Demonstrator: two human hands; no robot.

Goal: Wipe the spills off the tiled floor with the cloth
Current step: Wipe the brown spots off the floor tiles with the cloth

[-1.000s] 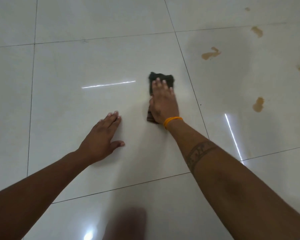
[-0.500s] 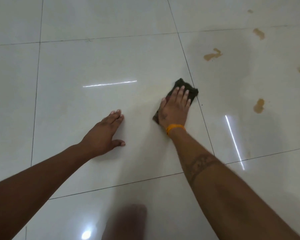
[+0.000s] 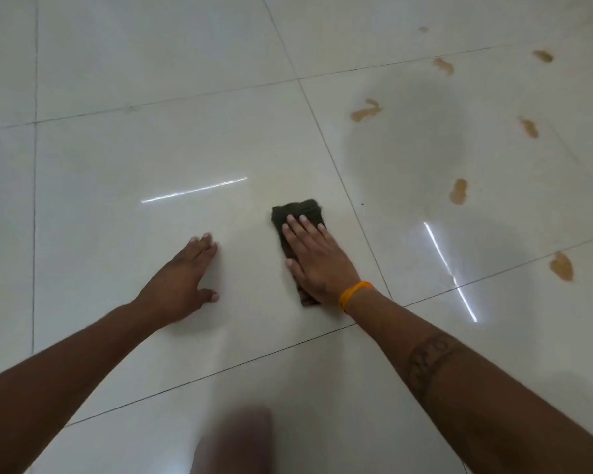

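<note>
Right hand [image 3: 317, 260] presses flat on a soft, limp dark cloth [image 3: 295, 213]; left hand [image 3: 180, 285] braces, spread empty, on glossy floor [image 3: 117, 148].

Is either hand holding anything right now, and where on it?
The right hand presses flat on the dark cloth, covering its near and middle part, no closed grip. The left hand rests bare on the tiled floor.

We see no readable text, labels or numbers; the forearm tattoo [image 3: 428, 355] has marks too blurred for us to read.
</note>
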